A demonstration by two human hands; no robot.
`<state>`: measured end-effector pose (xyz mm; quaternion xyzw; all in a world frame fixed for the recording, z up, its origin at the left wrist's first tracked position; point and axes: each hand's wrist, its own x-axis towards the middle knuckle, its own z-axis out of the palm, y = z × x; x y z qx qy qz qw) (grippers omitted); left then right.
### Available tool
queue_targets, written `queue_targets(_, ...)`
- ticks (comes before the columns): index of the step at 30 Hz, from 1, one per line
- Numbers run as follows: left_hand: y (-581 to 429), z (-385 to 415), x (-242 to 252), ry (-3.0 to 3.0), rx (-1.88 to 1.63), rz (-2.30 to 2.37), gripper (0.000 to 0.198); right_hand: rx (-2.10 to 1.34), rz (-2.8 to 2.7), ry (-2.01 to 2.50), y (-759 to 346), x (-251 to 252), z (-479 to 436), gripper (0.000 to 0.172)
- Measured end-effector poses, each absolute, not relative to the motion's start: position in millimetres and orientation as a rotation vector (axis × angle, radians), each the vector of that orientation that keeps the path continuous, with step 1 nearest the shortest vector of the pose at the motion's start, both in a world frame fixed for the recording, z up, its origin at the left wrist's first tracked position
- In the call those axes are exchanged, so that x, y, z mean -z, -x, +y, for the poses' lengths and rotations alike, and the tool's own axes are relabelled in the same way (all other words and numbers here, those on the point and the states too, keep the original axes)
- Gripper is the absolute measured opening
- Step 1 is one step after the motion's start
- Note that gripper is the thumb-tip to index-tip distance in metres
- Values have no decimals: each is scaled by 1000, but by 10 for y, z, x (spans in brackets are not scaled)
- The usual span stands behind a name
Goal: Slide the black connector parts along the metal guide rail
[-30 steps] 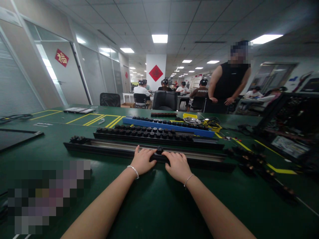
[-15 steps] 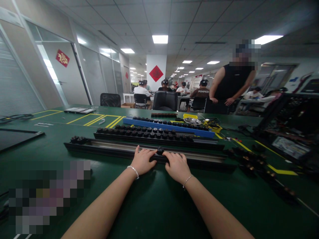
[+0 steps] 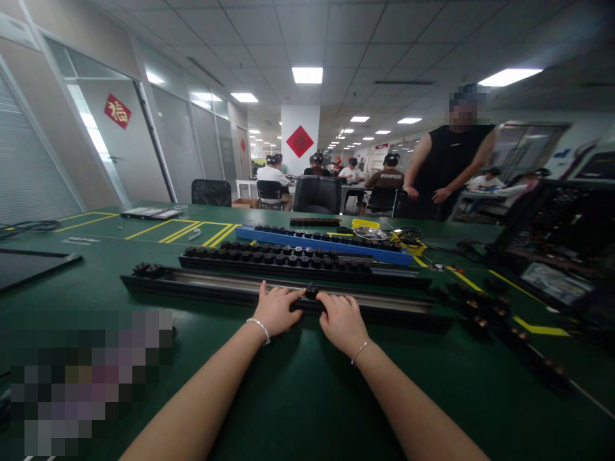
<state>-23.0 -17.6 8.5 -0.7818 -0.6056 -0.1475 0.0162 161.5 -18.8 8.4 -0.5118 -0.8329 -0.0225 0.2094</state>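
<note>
A long black rail with a silver channel lies across the green table in front of me. My left hand and my right hand rest side by side on its near edge, fingers stretched flat over the rail. Between their fingertips sits a small black knob-like part on the rail; both hands touch or nearly touch it. A few black parts sit at the rail's left end.
Behind the rail lie a second black rail full of black parts and a blue one. A chain of dark parts trails right. A dark rack stands at right. A person in black stands beyond the table.
Both hands stay on the rail; the view shifted very slightly. The standing person straightened a little.
</note>
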Motion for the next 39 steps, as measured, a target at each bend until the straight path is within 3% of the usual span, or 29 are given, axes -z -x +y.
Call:
queue_targets(9, 185, -155, -118, 2411, 382, -1914, 50, 75, -2203, 1407, -1620, -47, -158, 28)
queue_targets(16, 140, -149, -155, 2434, 331, -1911, 54, 44, -2066, 1537, -1593, -21, -62, 46)
queue_targets(39, 101, -195, -104, 2362, 362, -1873, 53, 35, -1835, 1635, -1433, -28, -14, 32)
